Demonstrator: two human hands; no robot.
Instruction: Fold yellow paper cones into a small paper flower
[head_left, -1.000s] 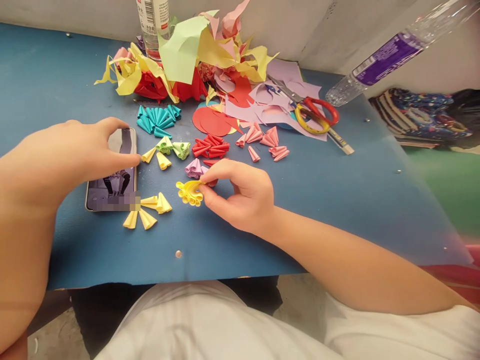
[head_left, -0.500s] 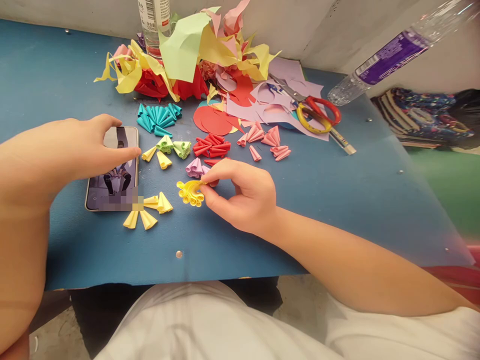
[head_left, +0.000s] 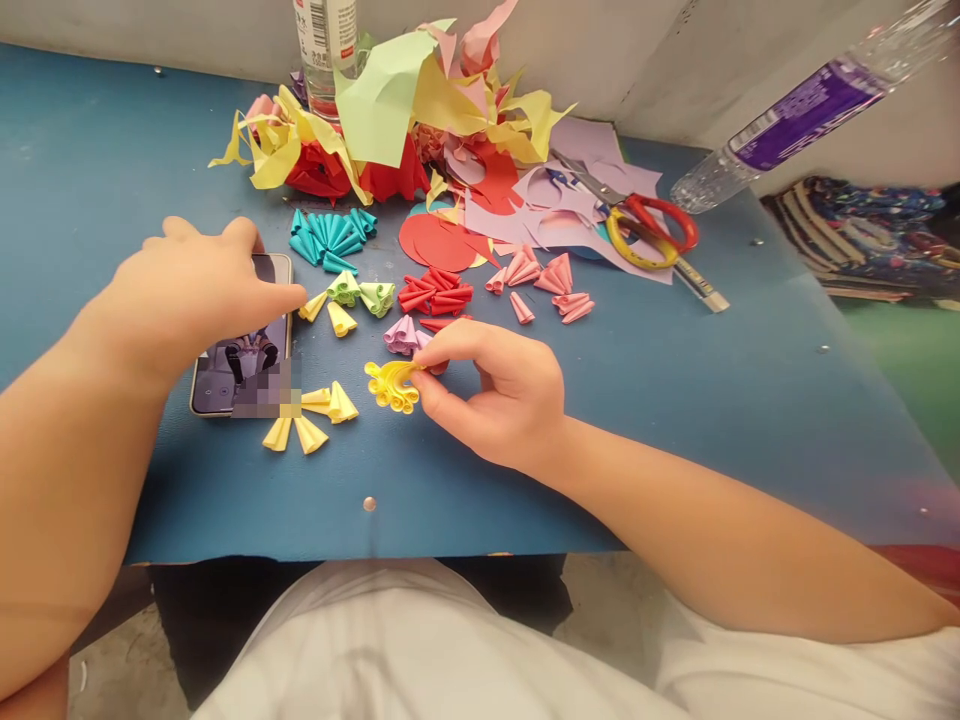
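My right hand (head_left: 499, 395) pinches a yellow quilled paper piece (head_left: 391, 385) between thumb and forefinger, its curled ends pointing left. My left hand (head_left: 206, 290) hovers over or rests on the phone (head_left: 217, 378), thumb apart from the fingers; whether it touches the screen I cannot tell. Pale yellow paper cones (head_left: 309, 433) lie beside the phone's lower right corner. Purple rolled paper (head_left: 403, 335) sits just behind my right hand's fingertips, close to red paper cones (head_left: 435, 292). Light green rolled paper (head_left: 376, 298) lies between the two hands.
Teal cones (head_left: 330, 238), pink cones (head_left: 555, 275) and red paper discs (head_left: 439, 243) lie farther back. Scissors (head_left: 649, 225) rest on purple paper scraps beside a craft knife (head_left: 701, 285). Crumpled paper (head_left: 382, 100) and a bottle (head_left: 328, 50) stand by the wall; another bottle (head_left: 802, 115) is at right.
The whole view has shifted, so things on the table appear slightly farther right. My left hand has moved a little over the phone, its fingers raised more. My right hand keeps its pinch.
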